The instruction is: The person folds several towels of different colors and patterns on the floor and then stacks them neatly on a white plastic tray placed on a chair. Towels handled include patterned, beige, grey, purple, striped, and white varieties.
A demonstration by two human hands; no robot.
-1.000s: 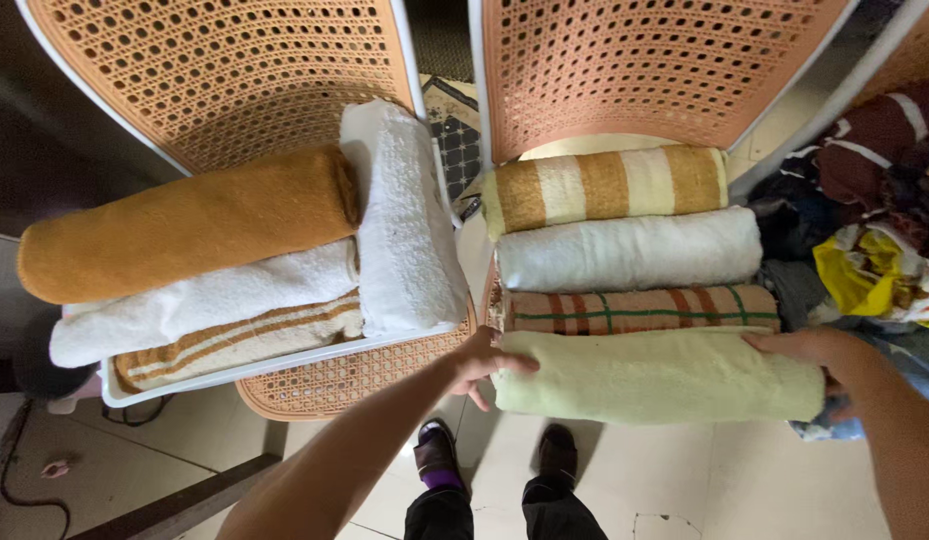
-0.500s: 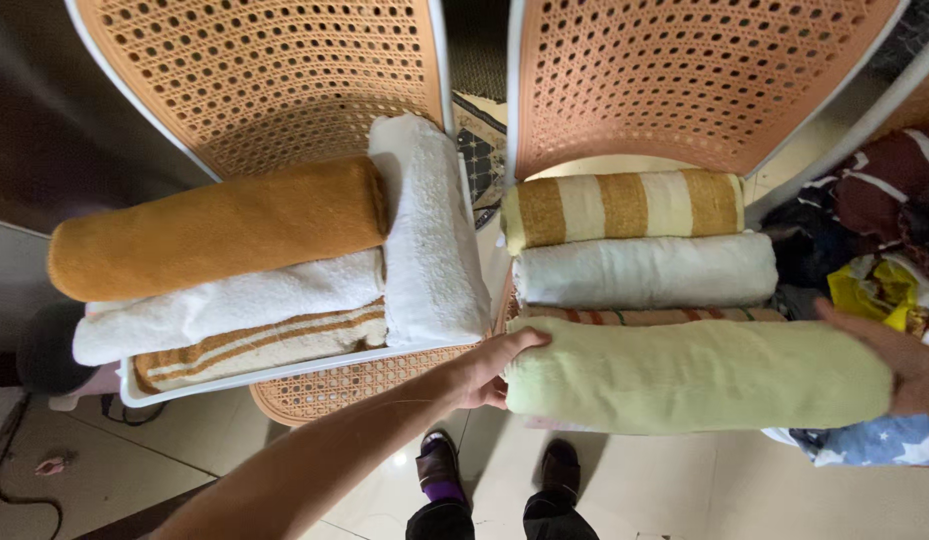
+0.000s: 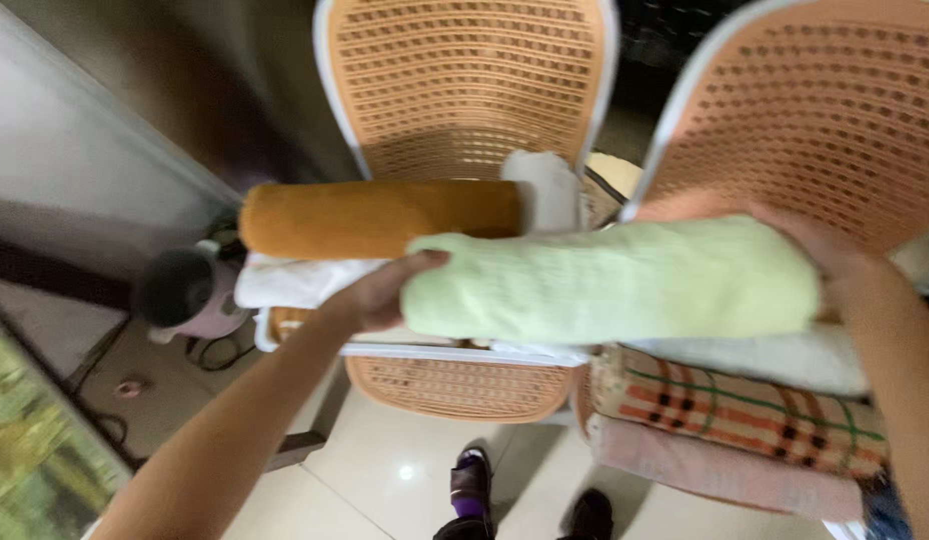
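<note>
A dark round appliance (image 3: 179,290) sits on the floor at far left. My left hand (image 3: 379,292) grips one end of the pale green rolled towel (image 3: 609,282), raised over the mustard rolled towel (image 3: 379,217) on the left chair (image 3: 464,90). My right hand (image 3: 819,250) clasps the other end, above the plaid rolled towel (image 3: 734,405).
</note>
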